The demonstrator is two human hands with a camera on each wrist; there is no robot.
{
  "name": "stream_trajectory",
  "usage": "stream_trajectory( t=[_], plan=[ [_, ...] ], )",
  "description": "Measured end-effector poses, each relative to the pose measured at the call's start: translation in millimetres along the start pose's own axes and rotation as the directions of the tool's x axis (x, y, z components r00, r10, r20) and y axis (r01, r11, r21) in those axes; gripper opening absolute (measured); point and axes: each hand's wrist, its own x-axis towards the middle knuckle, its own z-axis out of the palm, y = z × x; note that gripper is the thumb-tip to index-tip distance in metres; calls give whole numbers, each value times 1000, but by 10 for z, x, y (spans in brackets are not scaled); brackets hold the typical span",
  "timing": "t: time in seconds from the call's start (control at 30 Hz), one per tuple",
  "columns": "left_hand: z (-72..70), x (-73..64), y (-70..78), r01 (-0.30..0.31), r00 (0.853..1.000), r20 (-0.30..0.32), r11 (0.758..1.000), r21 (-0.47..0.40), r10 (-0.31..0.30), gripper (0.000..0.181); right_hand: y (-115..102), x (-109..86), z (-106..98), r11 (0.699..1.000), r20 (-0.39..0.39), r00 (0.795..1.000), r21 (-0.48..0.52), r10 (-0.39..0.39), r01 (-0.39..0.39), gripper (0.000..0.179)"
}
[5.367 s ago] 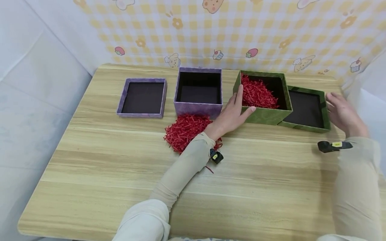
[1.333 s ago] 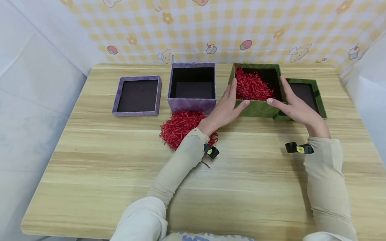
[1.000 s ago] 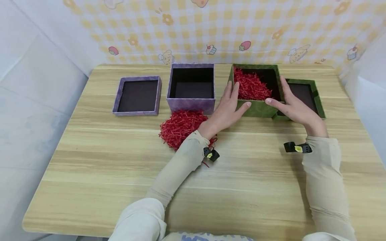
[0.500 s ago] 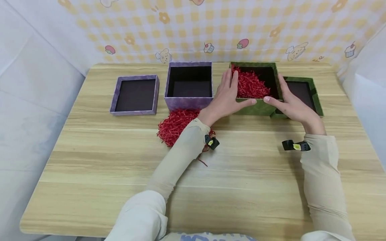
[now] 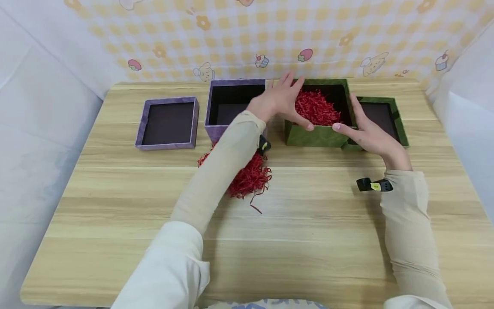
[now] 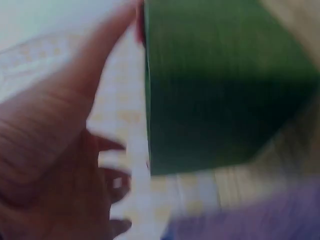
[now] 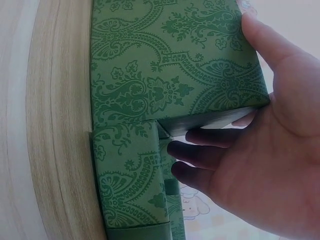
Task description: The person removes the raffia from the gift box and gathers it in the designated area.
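The green patterned box (image 5: 320, 135) stands open-topped at the back, with red shredded paper (image 5: 317, 107) heaped in its left part. Over its left edge my left hand (image 5: 281, 101) has its fingers spread; the thumb tip lies near the front rim. In the left wrist view a gap shows between several fingers and the box wall. My right hand (image 5: 370, 133) rests at the box's front right corner, thumb on the front rim and straight fingers along the right side. Beside the box lies its green lid (image 5: 376, 118), hollow side up.
A purple box (image 5: 218, 131) with no paper visible inside stands left of the green one, partly behind my left arm. Its purple lid (image 5: 167, 123) lies further left. A loose pile of red shredded paper (image 5: 248, 176) sits before the purple box, partly covered by my sleeve.
Earlier my right hand moved from the green lid to the green box's corner. In the last half second my left hand has risen off the box's left side, fingers spreading. The right hand stays.
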Motion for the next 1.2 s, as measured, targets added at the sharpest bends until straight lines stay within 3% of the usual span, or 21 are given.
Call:
stream_trajectory(
  t=[0.1,0.23,0.43,1.03,1.13,1.2],
  plan=[
    [-71,41,-133,-59,994,96,998,34,56,132,-13,21,32,1000,8,1000,7,1,-1,84],
    [-88,100,-287,-90,985,150,996,9,87,133,-18,38,69,1000,18,1000,0,10,-10,84],
    [-50,139,-388,-118,983,135,992,-54,124,134,-45,20,66,1000,11,1000,-12,4,-4,85],
    [39,115,-374,-149,982,103,985,-93,158,133,-57,-57,21,1000,10,1000,-15,-3,4,83],
    [56,129,-346,-156,981,99,983,-100,166,133,-79,-96,-5,999,-15,1000,-46,-5,4,84],
    [63,134,-324,-159,981,99,982,-104,170,133,-116,-132,-38,995,-72,997,-97,-35,28,83]
  ],
)
